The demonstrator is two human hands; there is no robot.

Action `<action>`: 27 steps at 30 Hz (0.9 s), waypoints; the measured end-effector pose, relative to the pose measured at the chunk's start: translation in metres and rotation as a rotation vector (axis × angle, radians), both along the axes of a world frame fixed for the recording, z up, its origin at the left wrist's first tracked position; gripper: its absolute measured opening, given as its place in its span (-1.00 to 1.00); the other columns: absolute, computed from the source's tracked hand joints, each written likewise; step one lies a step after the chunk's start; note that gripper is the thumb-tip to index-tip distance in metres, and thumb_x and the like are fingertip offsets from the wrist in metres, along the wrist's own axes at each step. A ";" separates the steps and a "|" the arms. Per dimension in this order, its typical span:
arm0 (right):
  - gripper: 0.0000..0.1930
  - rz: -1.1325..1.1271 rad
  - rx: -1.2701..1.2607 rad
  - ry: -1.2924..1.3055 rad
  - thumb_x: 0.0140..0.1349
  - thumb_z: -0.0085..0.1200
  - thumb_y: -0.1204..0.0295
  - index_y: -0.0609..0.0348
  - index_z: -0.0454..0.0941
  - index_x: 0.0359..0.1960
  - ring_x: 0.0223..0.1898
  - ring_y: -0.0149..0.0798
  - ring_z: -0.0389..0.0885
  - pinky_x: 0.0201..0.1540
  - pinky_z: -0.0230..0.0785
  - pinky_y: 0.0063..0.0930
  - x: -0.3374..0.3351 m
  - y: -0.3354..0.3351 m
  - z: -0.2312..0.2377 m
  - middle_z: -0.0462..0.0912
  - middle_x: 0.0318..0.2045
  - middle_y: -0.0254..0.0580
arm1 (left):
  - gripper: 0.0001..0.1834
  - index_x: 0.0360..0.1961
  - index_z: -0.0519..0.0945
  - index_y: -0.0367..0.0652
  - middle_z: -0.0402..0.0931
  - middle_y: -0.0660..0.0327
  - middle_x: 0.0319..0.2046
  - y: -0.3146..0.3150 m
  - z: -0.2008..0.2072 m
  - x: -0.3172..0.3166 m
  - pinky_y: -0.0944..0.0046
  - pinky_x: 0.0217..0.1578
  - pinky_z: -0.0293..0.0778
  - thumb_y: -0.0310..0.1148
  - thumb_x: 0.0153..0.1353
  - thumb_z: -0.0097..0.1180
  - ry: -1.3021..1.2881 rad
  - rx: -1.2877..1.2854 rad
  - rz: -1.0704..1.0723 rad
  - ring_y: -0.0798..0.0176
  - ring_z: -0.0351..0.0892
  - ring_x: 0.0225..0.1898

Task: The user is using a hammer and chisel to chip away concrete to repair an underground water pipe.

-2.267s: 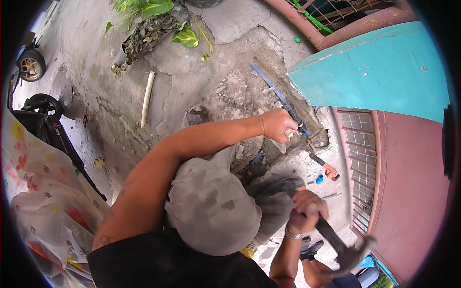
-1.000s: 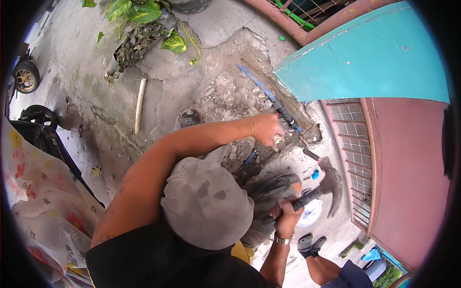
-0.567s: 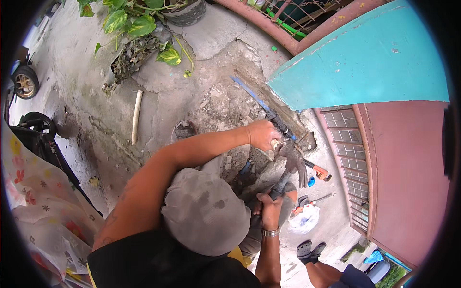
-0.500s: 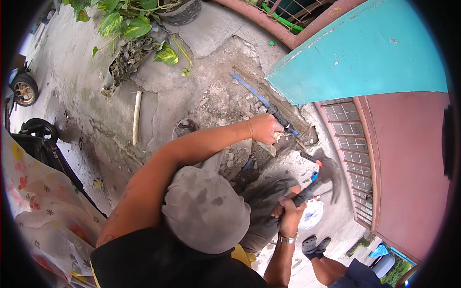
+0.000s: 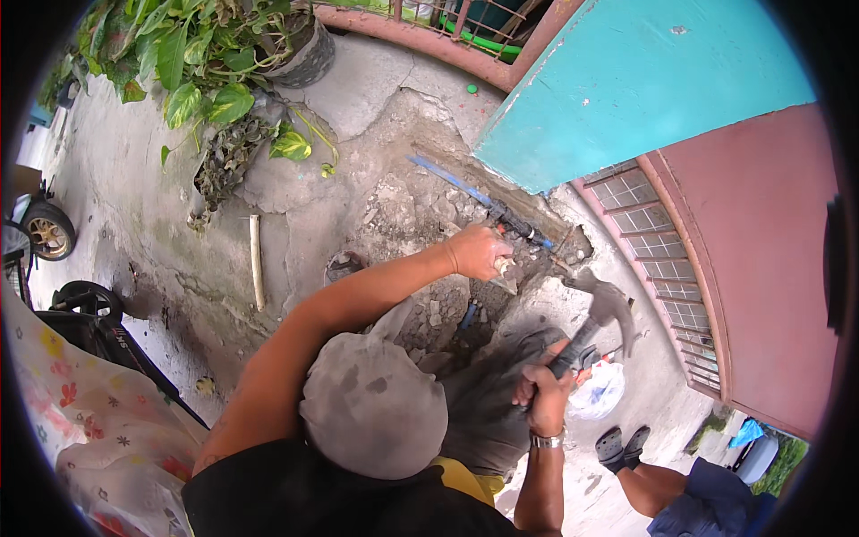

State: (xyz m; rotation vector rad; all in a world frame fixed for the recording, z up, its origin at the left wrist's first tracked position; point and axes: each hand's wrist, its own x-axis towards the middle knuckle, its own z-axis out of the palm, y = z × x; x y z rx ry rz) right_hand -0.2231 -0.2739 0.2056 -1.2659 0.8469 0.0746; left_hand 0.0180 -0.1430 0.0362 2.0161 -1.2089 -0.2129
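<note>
Neither of my own hands is in view. A crouching person in a grey cap (image 5: 374,407) and black shirt fills the lower middle, seen from above. That person's left hand (image 5: 479,251) is closed around a short tool with a pale, rounded top (image 5: 503,264), whose kind I cannot make out. It sits over a dug-out hollow of broken concrete and soil (image 5: 438,300). The person's right hand (image 5: 544,394), below a wristwatch (image 5: 547,439), grips a claw hammer (image 5: 608,306), its head raised to the right of the left hand. A blue pipe (image 5: 452,181) with a black fitting (image 5: 514,224) runs through the trench.
A turquoise wall (image 5: 644,80) and a pink wall with a grille (image 5: 662,259) border the right. Potted plants (image 5: 210,54) stand at upper left, near a pale stick (image 5: 257,264). Floral plastic (image 5: 107,421) lies at left. Another person's shoes (image 5: 622,446) and a white bag (image 5: 598,391) are at lower right.
My view has turned and shifted, so the stick and plants sit lower. The crouching person's hammer stays raised, tilted a little differently. The person's left hand keeps its hold on the tool.
</note>
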 end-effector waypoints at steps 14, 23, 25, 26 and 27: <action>-0.75 0.145 0.180 0.192 0.18 0.09 0.57 0.12 0.34 -0.63 -0.84 -0.31 0.33 -0.74 0.27 -0.37 0.001 0.025 -0.112 0.33 -0.82 -0.27 | -0.89 -0.45 0.62 -0.10 0.54 0.13 -0.54 0.021 -0.005 -0.016 0.04 -0.24 0.52 -0.31 0.07 0.24 -0.054 -0.123 -0.049 -0.02 0.59 -0.40; -0.76 -0.134 0.474 0.048 0.15 0.13 0.54 0.09 0.31 -0.58 -0.82 -0.31 0.33 -0.69 0.29 -0.34 0.014 0.010 -0.130 0.32 -0.78 -0.29 | -0.66 -0.71 0.44 -0.06 0.31 0.23 -0.65 0.086 0.002 -0.047 0.12 -0.31 0.41 -0.41 0.13 0.30 -0.088 -0.184 -0.180 0.17 0.42 -0.51; -0.77 -0.076 0.545 0.107 0.14 0.15 0.52 0.10 0.32 -0.57 -0.82 -0.31 0.32 -0.69 0.28 -0.34 0.009 0.009 -0.134 0.33 -0.77 -0.30 | -0.60 -0.75 0.38 -0.06 0.29 0.22 -0.67 0.063 0.023 -0.011 0.11 -0.32 0.40 -0.41 0.15 0.31 0.087 -0.169 -0.038 0.16 0.40 -0.53; -0.77 -0.057 0.542 0.128 0.14 0.15 0.52 0.10 0.32 -0.57 -0.82 -0.31 0.32 -0.69 0.28 -0.34 0.013 0.015 -0.135 0.33 -0.77 -0.30 | -0.53 -0.79 0.33 -0.05 0.27 0.21 -0.68 0.069 0.023 0.001 0.11 -0.34 0.38 -0.40 0.16 0.31 0.263 -0.165 0.157 0.15 0.38 -0.54; -0.76 -0.052 0.536 0.128 0.14 0.15 0.52 0.10 0.32 -0.58 -0.82 -0.31 0.32 -0.69 0.27 -0.34 0.011 0.017 -0.134 0.33 -0.77 -0.29 | -0.53 -0.79 0.33 -0.05 0.27 0.21 -0.68 0.070 0.020 0.000 0.11 -0.34 0.38 -0.40 0.16 0.31 0.264 -0.158 0.174 0.15 0.38 -0.54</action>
